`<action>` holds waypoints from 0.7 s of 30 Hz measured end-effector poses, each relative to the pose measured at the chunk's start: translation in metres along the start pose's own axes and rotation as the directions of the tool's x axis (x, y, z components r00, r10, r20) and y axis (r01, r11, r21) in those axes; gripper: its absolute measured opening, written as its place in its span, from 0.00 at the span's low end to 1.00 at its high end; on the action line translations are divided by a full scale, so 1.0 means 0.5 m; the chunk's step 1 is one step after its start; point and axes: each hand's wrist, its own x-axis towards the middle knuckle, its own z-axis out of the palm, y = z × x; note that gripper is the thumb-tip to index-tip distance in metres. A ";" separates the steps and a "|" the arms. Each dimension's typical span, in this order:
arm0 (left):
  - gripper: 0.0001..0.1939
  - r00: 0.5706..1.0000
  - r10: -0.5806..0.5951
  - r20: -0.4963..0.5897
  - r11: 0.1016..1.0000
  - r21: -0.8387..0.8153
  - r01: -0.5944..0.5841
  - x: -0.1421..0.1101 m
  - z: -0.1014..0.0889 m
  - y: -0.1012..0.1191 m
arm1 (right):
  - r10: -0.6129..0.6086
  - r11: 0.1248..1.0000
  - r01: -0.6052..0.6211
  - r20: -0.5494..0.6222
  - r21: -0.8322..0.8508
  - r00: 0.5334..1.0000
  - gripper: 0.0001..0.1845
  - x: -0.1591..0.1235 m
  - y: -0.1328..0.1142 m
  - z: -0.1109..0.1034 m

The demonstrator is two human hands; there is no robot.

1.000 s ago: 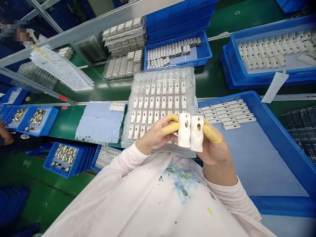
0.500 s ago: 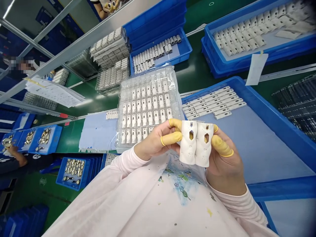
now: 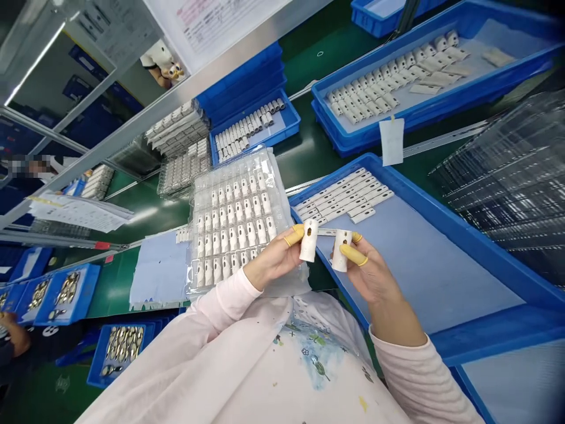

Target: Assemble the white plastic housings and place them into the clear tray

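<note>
My left hand (image 3: 281,254), with yellow finger cots, grips a white tubular casing (image 3: 309,242) standing nearly upright; an oval hole shows in its front. A second white casing (image 3: 341,257) is in my right hand (image 3: 374,272), pinched between fingers and thumb that also wear yellow cots. The two casings are held apart, with a gap between them. To the left lies a clear plastic tray (image 3: 282,215) with rows of similar white casings. Beneath my right hand is a large blue bin (image 3: 441,265) holding more white casings in rows at its far left end.
Behind stand a smaller blue bin (image 3: 289,123) and a long blue bin (image 3: 326,126) of white casings. Stacked filled trays (image 3: 176,176) are at the back left. A blue sheet (image 3: 156,271) lies left. Shiny metal parts fill a low blue crate (image 3: 95,365). Another person's arm (image 3: 17,335) is far left.
The two casings were held side by side, touching; now they are separated, one in each hand, and held farther from my body. The camera view has shifted and turned.
</note>
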 end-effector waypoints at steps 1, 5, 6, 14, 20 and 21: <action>0.26 1.000 -0.005 -0.010 0.999 0.036 0.006 0.012 -0.001 0.002 | 0.000 0.999 -0.002 -0.045 -0.039 0.999 0.33 0.020 0.011 -0.021; 0.30 1.000 -0.023 0.020 0.973 0.231 0.018 0.059 0.001 0.024 | -0.047 0.992 0.025 -0.179 -0.122 0.983 0.37 0.095 0.044 -0.093; 0.30 1.000 -0.015 0.026 0.963 0.271 0.007 0.077 0.004 0.031 | -0.061 0.990 0.032 -0.209 -0.140 0.976 0.38 0.111 0.049 -0.108; 0.17 0.971 0.236 0.028 0.751 0.629 -0.200 0.385 0.095 0.119 | -0.084 0.984 0.030 -0.308 -0.178 0.947 0.36 0.152 0.096 -0.177; 0.09 0.939 0.314 0.139 0.474 0.835 -0.282 0.623 0.228 0.241 | -0.042 0.996 0.012 -0.336 -0.092 0.941 0.34 0.108 0.156 -0.187; 0.12 0.937 0.311 0.157 0.422 0.861 -0.284 0.657 0.249 0.256 | -0.046 0.997 0.021 -0.345 -0.076 0.938 0.34 0.098 0.173 -0.193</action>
